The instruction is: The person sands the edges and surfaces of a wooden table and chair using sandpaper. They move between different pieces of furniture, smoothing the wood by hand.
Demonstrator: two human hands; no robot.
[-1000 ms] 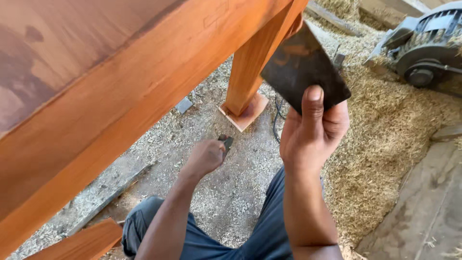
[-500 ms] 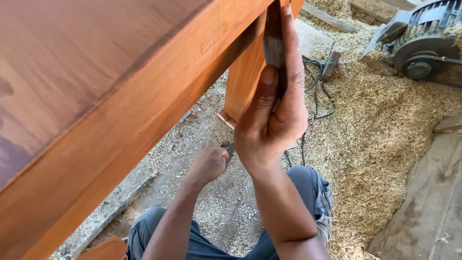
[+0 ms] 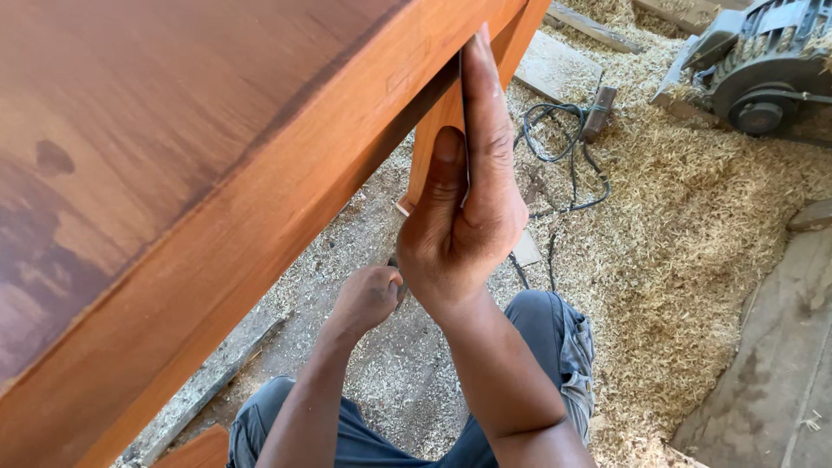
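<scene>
Head view: we see one downward look, from the reddish-brown table top in the upper left of the frame to the shavings on the floor at right.
Right hand: our right hand (image 3: 464, 221), at the centre of the frame, is closed flat around a thin dark metal scraper (image 3: 460, 95), thumb on the near face and fingers stretched along the far face.
Scraper: only its narrow edge shows, upright, pressed against the side edge of the wooden table (image 3: 260, 199) close to the table leg (image 3: 433, 139).
Left hand: our left hand (image 3: 368, 299), lower and just left of the right wrist, is curled into a fist around a small dark object that peeks out beside the knuckles; we cannot tell what that object is.
Floor: wood shavings (image 3: 693, 251) are heaped across the right half, thinner dust beneath the table.
Cable: a black cable (image 3: 563, 156) loops over the shavings at upper centre.
Machine: a grey motor (image 3: 763, 69) sits in the upper right corner.
</scene>
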